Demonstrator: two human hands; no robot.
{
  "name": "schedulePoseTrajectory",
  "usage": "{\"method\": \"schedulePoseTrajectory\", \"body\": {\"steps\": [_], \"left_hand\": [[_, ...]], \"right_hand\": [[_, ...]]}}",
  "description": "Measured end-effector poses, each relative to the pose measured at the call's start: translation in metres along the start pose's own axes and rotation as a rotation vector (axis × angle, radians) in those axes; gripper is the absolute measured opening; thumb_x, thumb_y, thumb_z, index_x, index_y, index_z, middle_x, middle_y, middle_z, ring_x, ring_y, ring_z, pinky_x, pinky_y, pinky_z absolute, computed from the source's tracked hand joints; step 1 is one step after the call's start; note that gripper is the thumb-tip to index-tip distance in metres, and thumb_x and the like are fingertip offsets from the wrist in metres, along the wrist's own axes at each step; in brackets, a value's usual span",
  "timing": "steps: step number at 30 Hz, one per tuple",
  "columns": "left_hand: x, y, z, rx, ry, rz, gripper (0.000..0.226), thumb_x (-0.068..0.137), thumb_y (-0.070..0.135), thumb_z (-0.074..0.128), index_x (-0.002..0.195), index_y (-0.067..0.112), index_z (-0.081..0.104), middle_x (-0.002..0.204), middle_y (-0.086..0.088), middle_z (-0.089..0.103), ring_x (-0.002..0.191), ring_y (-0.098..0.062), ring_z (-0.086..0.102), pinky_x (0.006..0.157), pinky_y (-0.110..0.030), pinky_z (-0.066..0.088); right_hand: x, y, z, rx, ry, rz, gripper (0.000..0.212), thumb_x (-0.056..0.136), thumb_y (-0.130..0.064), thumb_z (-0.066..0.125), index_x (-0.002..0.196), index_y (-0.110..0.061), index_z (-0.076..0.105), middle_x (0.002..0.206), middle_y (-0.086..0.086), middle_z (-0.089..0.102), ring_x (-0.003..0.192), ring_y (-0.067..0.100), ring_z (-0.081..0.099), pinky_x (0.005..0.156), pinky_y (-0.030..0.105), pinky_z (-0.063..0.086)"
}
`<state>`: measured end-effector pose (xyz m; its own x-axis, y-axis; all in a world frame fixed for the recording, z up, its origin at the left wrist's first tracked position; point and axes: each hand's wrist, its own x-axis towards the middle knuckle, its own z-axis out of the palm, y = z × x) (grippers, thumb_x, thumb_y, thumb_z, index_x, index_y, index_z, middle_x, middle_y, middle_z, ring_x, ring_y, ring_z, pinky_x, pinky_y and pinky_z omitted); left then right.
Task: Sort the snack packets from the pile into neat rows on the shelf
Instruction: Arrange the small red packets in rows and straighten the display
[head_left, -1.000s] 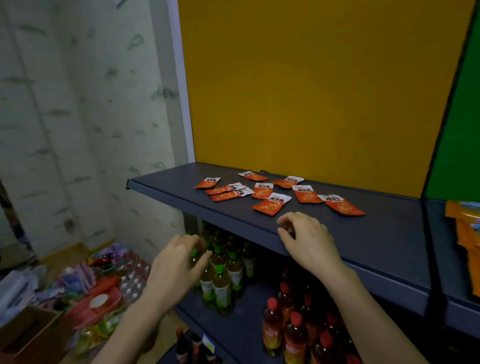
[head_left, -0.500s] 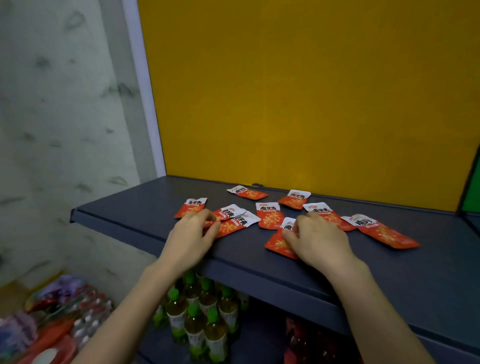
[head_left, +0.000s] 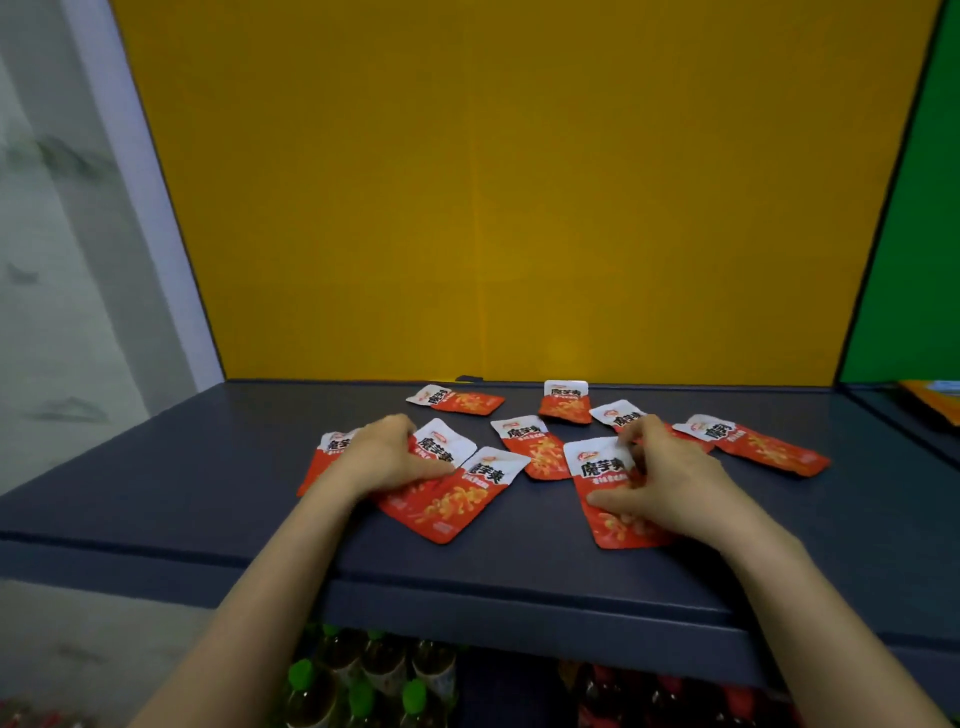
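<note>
Several red-and-white snack packets lie scattered on the dark blue shelf (head_left: 156, 499). My left hand (head_left: 382, 457) rests fingers-down on two overlapping packets (head_left: 447, 506), with another packet (head_left: 324, 452) partly under its wrist side. My right hand (head_left: 660, 478) grips a packet (head_left: 605, 467) between thumb and fingers, covering its lower half. Further back lie a packet at the rear left (head_left: 457, 400), one in the middle (head_left: 535, 447), one near the back wall (head_left: 565, 401), one behind my right hand (head_left: 621, 414) and one at the right (head_left: 753, 444).
A yellow back panel (head_left: 519, 208) closes the shelf at the rear and a green panel (head_left: 909, 234) begins at the right. Orange packs (head_left: 935, 389) sit on the adjoining shelf. Green-capped bottles (head_left: 363, 686) and red-capped bottles (head_left: 649, 696) stand on the shelf below.
Both hands have come up from below the shelf edge onto the packets. The view has moved closer. My right hand has closed on one packet; my left presses on the overlapping pair.
</note>
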<state>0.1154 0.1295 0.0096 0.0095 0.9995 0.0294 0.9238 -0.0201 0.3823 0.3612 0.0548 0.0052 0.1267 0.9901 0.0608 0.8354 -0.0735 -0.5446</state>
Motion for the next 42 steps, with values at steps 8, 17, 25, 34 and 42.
{"method": "schedulePoseTrajectory", "body": {"steps": [8, 17, 25, 34, 42], "left_hand": [[-0.008, 0.003, -0.011, -0.574, 0.146, 0.154, 0.034, 0.082, 0.031, 0.068, 0.107, 0.015, 0.051, 0.111, -0.007, 0.064, 0.095, -0.022, 0.061, 0.080, -0.034, 0.048], [-0.025, 0.013, 0.035, 0.129, 0.144, 0.341, 0.054, 0.086, 0.057, 0.047, 0.115, 0.012, 0.047, 0.123, -0.008, 0.048, 0.117, -0.024, 0.039, 0.097, -0.034, 0.035], [-0.021, 0.013, 0.020, 0.037, -0.068, 0.278, 0.070, 0.074, 0.064, 0.059, 0.118, 0.011, 0.046, 0.119, -0.004, 0.057, 0.115, -0.024, 0.052, 0.096, -0.036, 0.034], [-0.044, -0.018, -0.011, -0.325, 0.103, 0.364, 0.036, 0.077, 0.044, 0.068, 0.083, 0.022, 0.040, 0.086, 0.003, 0.058, 0.087, -0.019, 0.058, 0.068, -0.032, 0.041], [0.006, -0.073, -0.018, -0.096, 0.205, -0.085, 0.058, 0.086, 0.052, 0.051, 0.120, 0.005, 0.046, 0.129, -0.016, 0.052, 0.122, -0.032, 0.046, 0.101, -0.043, 0.037]], "right_hand": [[0.001, 0.002, -0.005, 0.263, -0.023, 0.081, 0.078, 0.087, -0.022, 0.063, 0.146, -0.027, 0.013, 0.119, 0.002, 0.048, 0.090, 0.012, 0.048, 0.081, 0.026, 0.036], [0.035, -0.032, 0.006, 0.475, 0.109, 0.004, 0.030, 0.088, -0.025, 0.059, 0.116, -0.020, 0.052, 0.105, 0.001, 0.063, 0.094, 0.018, 0.061, 0.081, 0.032, 0.047], [0.055, -0.051, 0.034, 0.199, 0.116, -0.026, 0.034, 0.086, -0.032, 0.061, 0.113, -0.012, 0.055, 0.102, 0.003, 0.062, 0.098, 0.021, 0.057, 0.080, 0.031, 0.042], [0.052, -0.051, 0.039, 0.094, 0.021, -0.040, 0.034, 0.086, -0.036, 0.062, 0.112, -0.014, 0.054, 0.092, -0.003, 0.054, 0.087, 0.014, 0.050, 0.065, 0.024, 0.036], [0.048, -0.058, 0.037, 0.066, -0.063, -0.003, 0.043, 0.090, -0.034, 0.057, 0.125, -0.010, 0.048, 0.115, 0.008, 0.058, 0.089, 0.014, 0.048, 0.077, 0.024, 0.037]]}}
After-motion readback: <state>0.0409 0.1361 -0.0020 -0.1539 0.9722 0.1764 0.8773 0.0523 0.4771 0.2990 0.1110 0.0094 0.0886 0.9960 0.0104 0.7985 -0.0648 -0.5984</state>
